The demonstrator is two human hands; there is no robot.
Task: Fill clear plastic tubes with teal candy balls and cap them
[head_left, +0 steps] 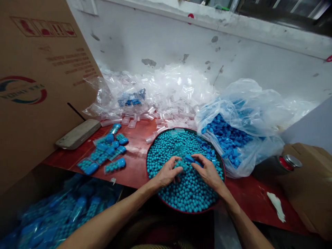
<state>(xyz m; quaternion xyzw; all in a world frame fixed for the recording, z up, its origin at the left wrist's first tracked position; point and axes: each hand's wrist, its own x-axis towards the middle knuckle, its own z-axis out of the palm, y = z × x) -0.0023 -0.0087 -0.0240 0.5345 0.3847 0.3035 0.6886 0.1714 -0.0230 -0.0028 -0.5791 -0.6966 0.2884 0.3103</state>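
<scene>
A round tub [147, 157] with a red rim is full of small turquoise balls [188, 199]. Over it, my left hand [169, 171] is closed around a clear plastic container [183, 165] with turquoise balls in it. My right hand [207, 173] pinches a blue cap [190, 158] between thumb and fingers, close to the container's end. More blue caps [206, 147] lie on the balls at the tub's right side. Filled, capped containers [115, 166] lie on the red table to the left of the tub.
Empty clear containers [171, 93] are heaped along the wall. A plastic bag [249, 162] of blue caps stands right of the tub. At left are a large carton [52, 86], a grey box with an antenna [77, 134] and filled containers [70, 211] below. A flask [292, 162] stands at right.
</scene>
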